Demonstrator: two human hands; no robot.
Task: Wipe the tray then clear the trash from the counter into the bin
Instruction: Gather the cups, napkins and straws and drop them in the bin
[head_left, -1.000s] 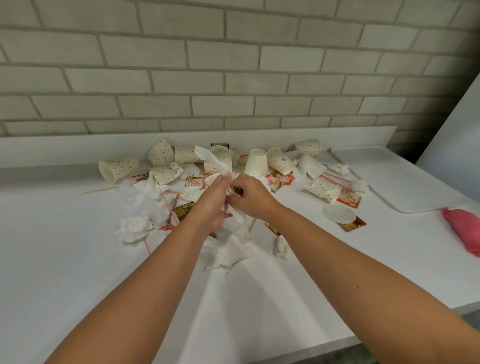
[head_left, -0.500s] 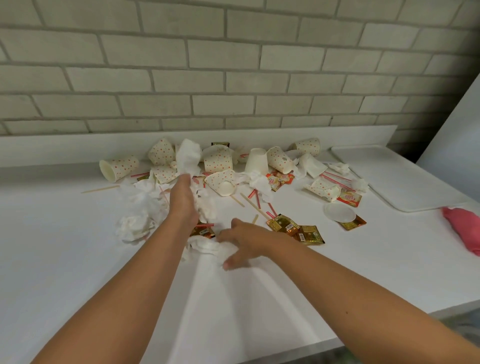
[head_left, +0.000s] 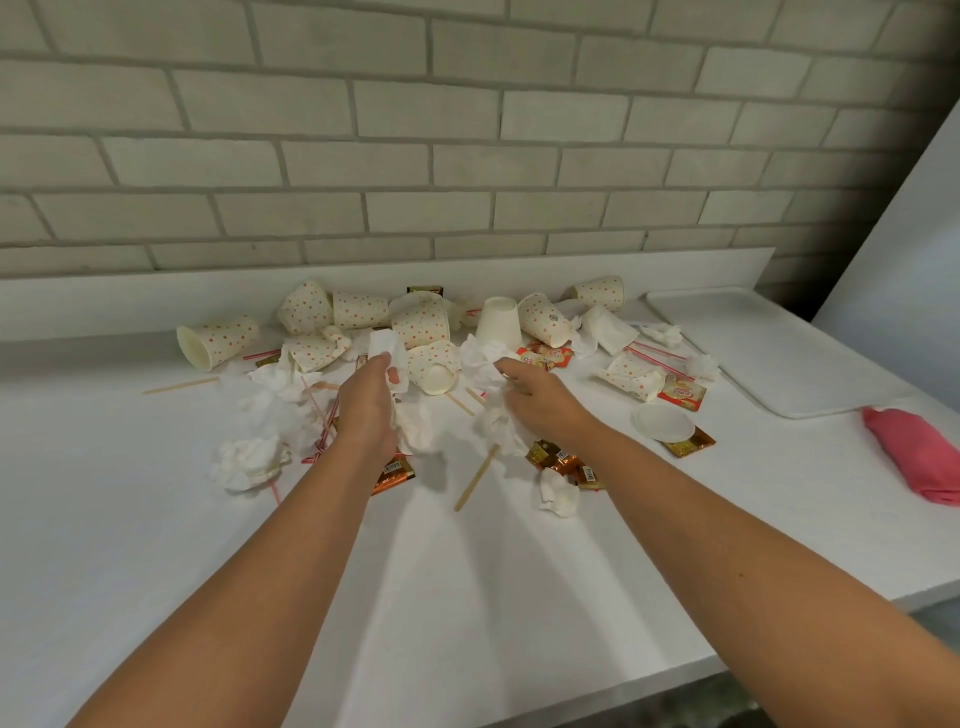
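From the head camera: the tray (head_left: 779, 358) sits bare at the far right of the bench (head_left: 467, 597), with the pink cloth (head_left: 919, 457) beside it, so I'd say the wipe is done. Now the trash: the left hand (head_left: 366, 402) clutches a napkin wad (head_left: 387, 345), the right hand (head_left: 540, 400) grips a crumpled napkin (head_left: 498, 421). Spotted cups (head_left: 421, 322), sachets (head_left: 563, 460) and stirrers litter the far side. No bin in sight, and nearly all the clearing is left

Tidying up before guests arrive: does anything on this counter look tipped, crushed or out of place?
Yes. Cups lie tipped on their sides by the wall, one crushed cup near the tray, amid crumpled napkins, sachets and stirrers strewn across the counter.
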